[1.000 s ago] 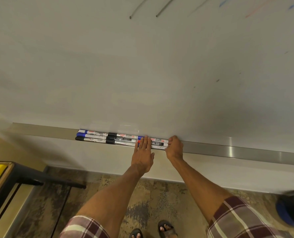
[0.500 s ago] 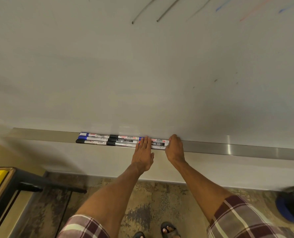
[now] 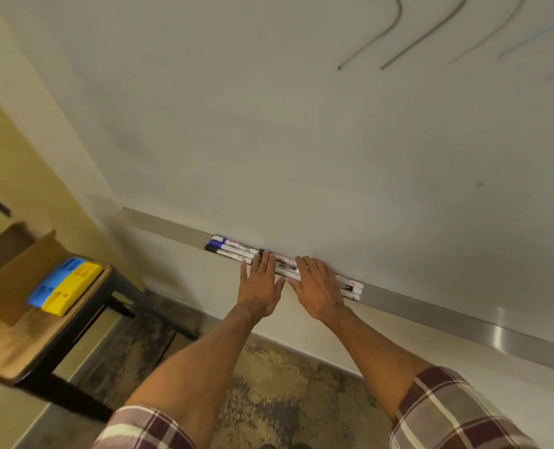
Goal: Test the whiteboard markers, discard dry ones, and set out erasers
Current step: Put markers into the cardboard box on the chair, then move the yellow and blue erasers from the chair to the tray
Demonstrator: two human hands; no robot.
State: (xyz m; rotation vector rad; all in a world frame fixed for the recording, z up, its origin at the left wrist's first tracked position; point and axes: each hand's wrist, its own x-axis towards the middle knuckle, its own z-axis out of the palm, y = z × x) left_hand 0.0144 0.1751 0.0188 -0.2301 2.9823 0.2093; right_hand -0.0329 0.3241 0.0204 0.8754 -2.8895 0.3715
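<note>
Whiteboard tray (image 3: 431,319) carries the markers (image 3: 233,249) in tight rows; left grip (image 3: 259,290) and right grip (image 3: 321,291) lie wide and flat on them, holding nothing. Best to pinch one marker, lifting straight so neighbours don't roll. Erasers (image 3: 65,283) sit on the counter (image 3: 10,345).

Whiteboard (image 3: 301,140): smooth, low-gloss. Marker tray (image 3: 463,322): brushed metal, satin glare at 4 o'clock. Markers (image 3: 233,249): glossy plastic barrels. Erasers (image 3: 65,286) at 9 o'clock: matt blue and yellow plastic. Surface (image 3: 10,345): wood grain. Cardboard box (image 3: 16,270): matt. Sleeves (image 3: 457,413): woven plaid cloth.
</note>
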